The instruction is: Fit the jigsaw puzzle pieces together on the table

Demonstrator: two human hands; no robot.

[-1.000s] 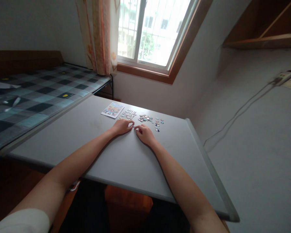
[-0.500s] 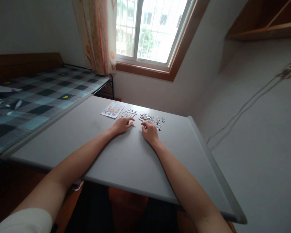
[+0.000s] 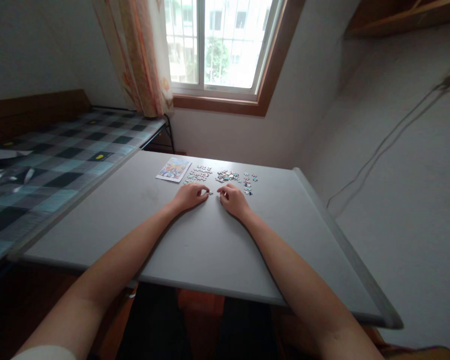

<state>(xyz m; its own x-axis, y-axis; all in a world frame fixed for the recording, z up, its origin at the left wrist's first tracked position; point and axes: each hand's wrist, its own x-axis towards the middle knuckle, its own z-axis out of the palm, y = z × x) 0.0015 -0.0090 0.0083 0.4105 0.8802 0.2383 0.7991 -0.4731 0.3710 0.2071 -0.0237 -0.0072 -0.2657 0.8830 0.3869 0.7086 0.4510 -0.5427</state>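
My left hand [image 3: 192, 195] rests on the grey table, its thumb and forefinger closed at the edge of a small puzzle piece [image 3: 211, 193]. Just right of that piece, my right hand [image 3: 233, 199] lies with curled fingers facing the left hand. Whatever its fingertips hold, if anything, is too small to make out. Beyond the left hand, loose puzzle pieces [image 3: 199, 173] lie spread out. A denser pile of puzzle pieces [image 3: 228, 176] is behind the right hand, and several more pieces [image 3: 247, 184] lie to its right. A printed picture card [image 3: 174, 169] lies flat at the left.
The grey table [image 3: 217, 250] has a raised rim along its right side. A bed with a checked cover [image 3: 108, 135] stands to the left. Behind are a window [image 3: 217, 45] and a curtain [image 3: 138, 55]. A cable [image 3: 382, 142] hangs along the right wall.
My left thumb and forefinger have come together at the small puzzle piece. The right hand stays about where it was, close by. The camera view has shifted slightly.
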